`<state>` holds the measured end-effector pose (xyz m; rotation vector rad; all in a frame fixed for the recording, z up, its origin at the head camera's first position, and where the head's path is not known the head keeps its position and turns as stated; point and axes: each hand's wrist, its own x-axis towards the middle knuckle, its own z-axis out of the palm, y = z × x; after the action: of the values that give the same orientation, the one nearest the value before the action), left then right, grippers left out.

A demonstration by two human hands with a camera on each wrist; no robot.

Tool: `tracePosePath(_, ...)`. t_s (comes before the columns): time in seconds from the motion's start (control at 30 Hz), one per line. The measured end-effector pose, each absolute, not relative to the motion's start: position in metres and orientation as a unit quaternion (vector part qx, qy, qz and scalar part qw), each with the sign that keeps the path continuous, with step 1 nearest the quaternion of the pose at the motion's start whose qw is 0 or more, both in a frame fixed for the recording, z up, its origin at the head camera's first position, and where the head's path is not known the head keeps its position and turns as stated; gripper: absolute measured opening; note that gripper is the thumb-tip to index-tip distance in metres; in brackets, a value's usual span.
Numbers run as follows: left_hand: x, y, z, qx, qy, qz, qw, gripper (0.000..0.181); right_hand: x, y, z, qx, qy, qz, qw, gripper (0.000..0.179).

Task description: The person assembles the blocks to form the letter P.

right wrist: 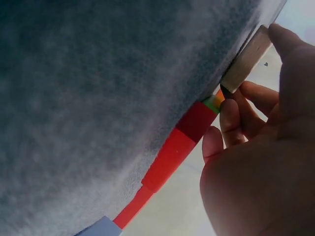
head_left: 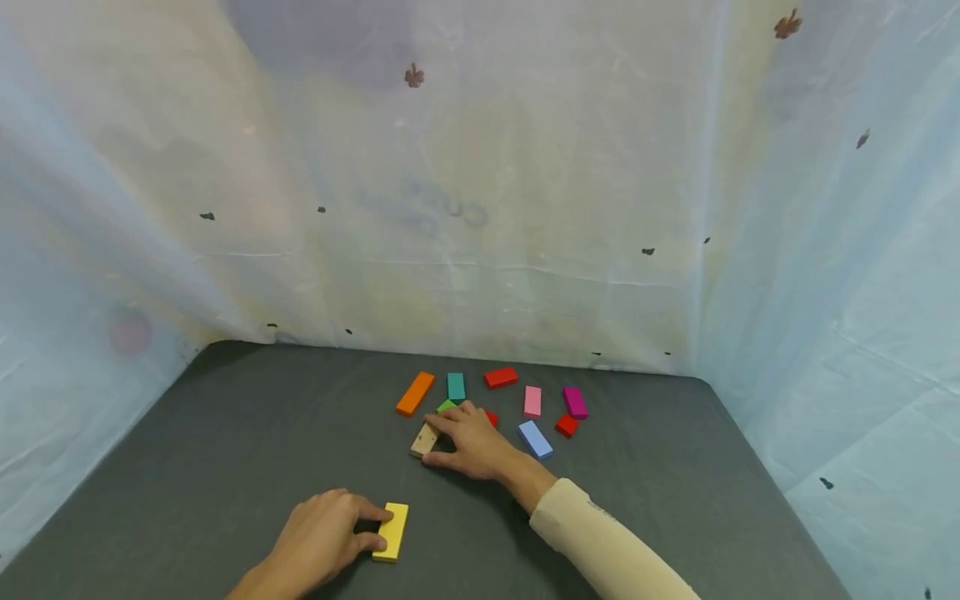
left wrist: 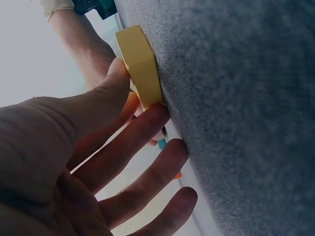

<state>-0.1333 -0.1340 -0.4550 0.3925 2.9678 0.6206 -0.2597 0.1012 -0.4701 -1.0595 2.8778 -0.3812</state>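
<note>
My left hand pinches a flat yellow block near the table's front, thumb and index finger at its left side in the head view. Up close in the left wrist view, the yellow block lies against the thumb and fingertips, down at the cloth. Farther back, my right hand grips a tan block with dark marks on top. The right wrist view has this tan block between thumb and fingers, low over the cloth. A green block is partly hidden behind that hand.
Around the right hand lie orange, teal, red, pink, magenta and light blue blocks. A small red block sits among them; another red one is partly covered. Translucent curtains border the dark table.
</note>
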Motion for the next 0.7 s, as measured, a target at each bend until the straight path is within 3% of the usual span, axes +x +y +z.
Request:
tracePosePath(0.33, -0.135, -0.129, -0.454, 0.141, 0.97, 0.196, 0.031, 0.029, -0.247, 0.11, -0.459, -0.343, 0.929, -0.138, -0.006, 0.068)
tracePosePath(0.7, -0.133, -0.132, -0.453, 0.126, 0.972, 0.198, 0.031, 0.026, -0.233, 0.095, -0.46, -0.387, 0.908, -0.162, -0.002, 0.067)
